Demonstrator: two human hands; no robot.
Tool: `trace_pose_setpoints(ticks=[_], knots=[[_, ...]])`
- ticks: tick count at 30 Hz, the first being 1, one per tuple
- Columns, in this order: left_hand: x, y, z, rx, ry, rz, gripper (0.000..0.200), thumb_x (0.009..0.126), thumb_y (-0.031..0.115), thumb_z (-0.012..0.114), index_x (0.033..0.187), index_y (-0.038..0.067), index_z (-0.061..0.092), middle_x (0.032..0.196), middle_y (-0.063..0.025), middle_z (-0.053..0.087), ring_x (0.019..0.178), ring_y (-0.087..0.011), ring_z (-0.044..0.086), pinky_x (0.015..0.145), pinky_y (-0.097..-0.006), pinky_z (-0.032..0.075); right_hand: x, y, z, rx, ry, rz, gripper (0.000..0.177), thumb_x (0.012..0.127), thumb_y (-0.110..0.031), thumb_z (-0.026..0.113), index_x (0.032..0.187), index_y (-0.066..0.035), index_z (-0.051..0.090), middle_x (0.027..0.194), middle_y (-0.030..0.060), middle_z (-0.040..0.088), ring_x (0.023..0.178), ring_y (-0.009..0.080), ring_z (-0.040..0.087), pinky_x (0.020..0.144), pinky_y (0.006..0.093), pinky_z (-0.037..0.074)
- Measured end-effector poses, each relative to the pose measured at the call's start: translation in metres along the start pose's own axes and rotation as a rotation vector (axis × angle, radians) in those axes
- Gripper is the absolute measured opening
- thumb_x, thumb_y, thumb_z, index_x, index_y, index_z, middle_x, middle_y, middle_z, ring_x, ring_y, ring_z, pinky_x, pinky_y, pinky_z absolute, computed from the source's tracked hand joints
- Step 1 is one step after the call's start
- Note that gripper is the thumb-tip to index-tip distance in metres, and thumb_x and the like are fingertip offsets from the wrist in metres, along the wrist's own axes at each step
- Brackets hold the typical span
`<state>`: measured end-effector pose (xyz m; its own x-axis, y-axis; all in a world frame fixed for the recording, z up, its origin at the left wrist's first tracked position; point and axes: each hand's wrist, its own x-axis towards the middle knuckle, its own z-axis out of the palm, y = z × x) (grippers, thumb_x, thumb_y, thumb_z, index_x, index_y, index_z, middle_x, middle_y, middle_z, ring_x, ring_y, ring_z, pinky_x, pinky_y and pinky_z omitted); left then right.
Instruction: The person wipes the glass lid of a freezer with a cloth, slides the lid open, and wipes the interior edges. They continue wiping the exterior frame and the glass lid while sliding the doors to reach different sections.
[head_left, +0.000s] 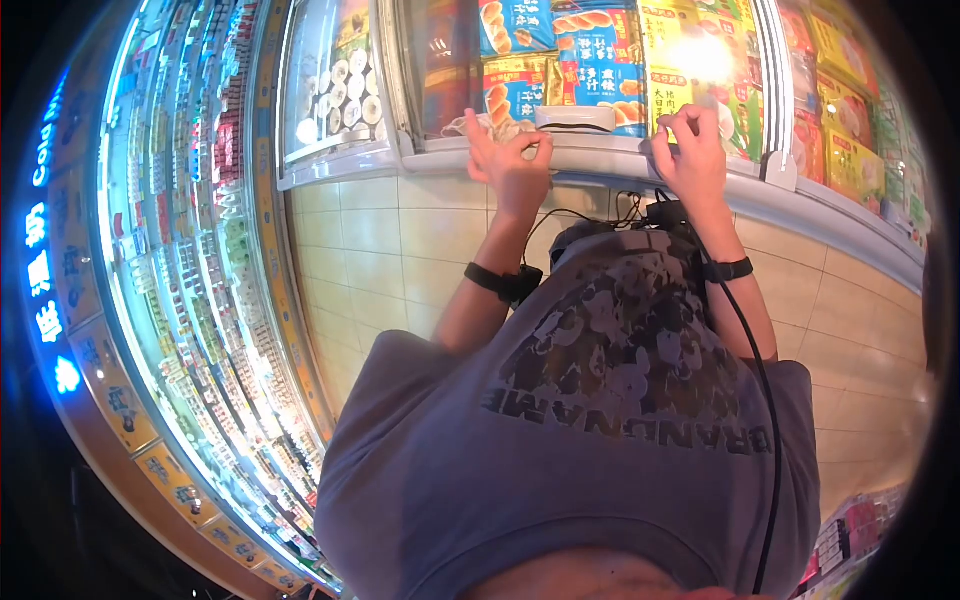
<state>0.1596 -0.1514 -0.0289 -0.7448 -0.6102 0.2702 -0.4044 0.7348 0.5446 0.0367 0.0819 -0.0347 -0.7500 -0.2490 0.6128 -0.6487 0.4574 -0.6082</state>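
My left hand [512, 168] is at the front rim of a chest freezer [600, 153]. Its thumb and some fingers are bent together, and one finger sticks out. A pale, crumpled cloth [498, 128] shows at these fingers, partly hidden by them. Further right along the same rim is my right hand [692, 158], its fingers curled inward. Below its fingertips is a greyish patch that could be an object or a shadow. A white handle [575, 119] lies between the two hands. Beyond it, blue food packets [602, 85] and yellow packets [665, 45] fill the freezer.
Another freezer section at the left holds pale round items [342, 100]. Tall lit refrigerated shelves [190, 230] curve along the left. More packets [850, 110] lie at the far right. A black cable [765, 400] runs along my right arm. Tiled floor [370, 235] lies below the freezer.
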Motion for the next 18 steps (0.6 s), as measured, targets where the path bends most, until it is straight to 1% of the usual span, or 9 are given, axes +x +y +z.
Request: trace_pose_setpoints(ticks=[4, 7, 9, 10, 12, 13, 15, 16, 18], knots=[[-0.004, 0.014, 0.002, -0.048, 0.004, -0.043, 0.010, 0.082, 0.032, 0.086, 0.088, 0.023, 0.084, 0.173, -0.0262, 0.018, 0.154, -0.0431, 0.028, 0.118, -0.0651, 0.012, -0.001, 0.001, -0.002, 0.009, -0.008, -0.002, 0.013, 0.083, -0.009, 0.077, 0.096, -0.008, 0.075, 0.101, 0.0073, 0.061, 0.073, 0.0245, 0.068, 0.062, 0.0384, 0.054], [-0.008, 0.026, 0.005, -0.003, -0.024, -0.074, 0.010, 0.081, 0.031, 0.087, 0.088, 0.024, 0.085, 0.172, -0.0223, 0.022, 0.154, -0.0410, 0.027, 0.119, -0.0646, 0.010, 0.000, 0.000, -0.003, 0.006, -0.010, 0.003, 0.012, 0.083, -0.009, 0.077, 0.095, -0.008, 0.075, 0.100, 0.0074, 0.061, 0.073, 0.0241, 0.068, 0.062, 0.0379, 0.054], [-0.016, 0.038, 0.009, 0.081, 0.025, 0.036, 0.011, 0.082, 0.033, 0.088, 0.089, 0.026, 0.084, 0.167, -0.0186, 0.030, 0.150, -0.0383, 0.029, 0.117, -0.0602, 0.015, 0.001, -0.001, -0.003, 0.025, 0.007, 0.005, 0.012, 0.083, -0.008, 0.077, 0.095, -0.008, 0.075, 0.100, 0.0075, 0.061, 0.073, 0.0241, 0.068, 0.062, 0.0378, 0.054], [-0.020, 0.046, 0.009, 0.072, 0.024, 0.039, 0.011, 0.082, 0.033, 0.088, 0.089, 0.026, 0.084, 0.167, -0.0186, 0.030, 0.150, -0.0383, 0.029, 0.117, -0.0602, 0.015, 0.002, -0.001, -0.003, 0.044, 0.023, 0.011, 0.012, 0.083, -0.008, 0.077, 0.095, -0.008, 0.075, 0.100, 0.0075, 0.061, 0.073, 0.0241, 0.068, 0.061, 0.0377, 0.054], [-0.029, 0.061, 0.008, -0.023, -0.027, 0.061, 0.009, 0.083, 0.028, 0.086, 0.089, 0.022, 0.084, 0.143, -0.0142, 0.056, 0.131, -0.0296, 0.050, 0.112, -0.0535, 0.021, 0.002, -0.001, -0.004, 0.040, 0.028, 0.024, 0.012, 0.083, -0.007, 0.076, 0.095, -0.007, 0.075, 0.100, 0.0074, 0.061, 0.073, 0.0241, 0.067, 0.062, 0.0377, 0.054], [-0.028, 0.064, 0.011, -0.032, -0.030, 0.064, 0.009, 0.083, 0.028, 0.086, 0.089, 0.022, 0.084, 0.143, -0.0142, 0.056, 0.131, -0.0296, 0.050, 0.112, -0.0535, 0.021, 0.003, -0.001, -0.004, 0.053, 0.037, 0.035, 0.012, 0.083, -0.007, 0.076, 0.095, -0.007, 0.075, 0.100, 0.0074, 0.060, 0.074, 0.0242, 0.067, 0.063, 0.0376, 0.054], [-0.024, 0.069, 0.018, -0.187, -0.186, 0.190, 0.007, 0.086, 0.022, 0.084, 0.089, 0.016, 0.082, 0.108, -0.0095, 0.069, 0.101, -0.0220, 0.063, 0.101, -0.0446, 0.032, 0.003, -0.002, -0.006, 0.063, 0.036, 0.061, 0.011, 0.083, -0.007, 0.076, 0.095, -0.007, 0.075, 0.100, 0.0076, 0.060, 0.074, 0.0244, 0.066, 0.064, 0.0374, 0.054], [-0.022, 0.069, 0.023, -0.194, -0.188, 0.191, 0.007, 0.086, 0.022, 0.084, 0.089, 0.016, 0.082, 0.108, -0.0095, 0.069, 0.101, -0.0220, 0.063, 0.101, -0.0446, 0.032, 0.002, -0.002, -0.007, 0.056, 0.035, 0.061, 0.011, 0.083, -0.007, 0.076, 0.095, -0.007, 0.075, 0.100, 0.0076, 0.060, 0.074, 0.0244, 0.066, 0.064, 0.0374, 0.054], [-0.014, 0.069, 0.029, -0.263, -0.106, 0.369, 0.005, 0.089, 0.015, 0.080, 0.091, 0.011, 0.079, 0.086, -0.0086, 0.068, 0.080, -0.0190, 0.065, 0.090, -0.0368, 0.043, 0.003, -0.001, -0.006, 0.088, 0.033, 0.067, 0.011, 0.083, -0.007, 0.076, 0.094, -0.006, 0.075, 0.100, 0.0080, 0.060, 0.074, 0.0247, 0.065, 0.064, 0.0374, 0.053]])
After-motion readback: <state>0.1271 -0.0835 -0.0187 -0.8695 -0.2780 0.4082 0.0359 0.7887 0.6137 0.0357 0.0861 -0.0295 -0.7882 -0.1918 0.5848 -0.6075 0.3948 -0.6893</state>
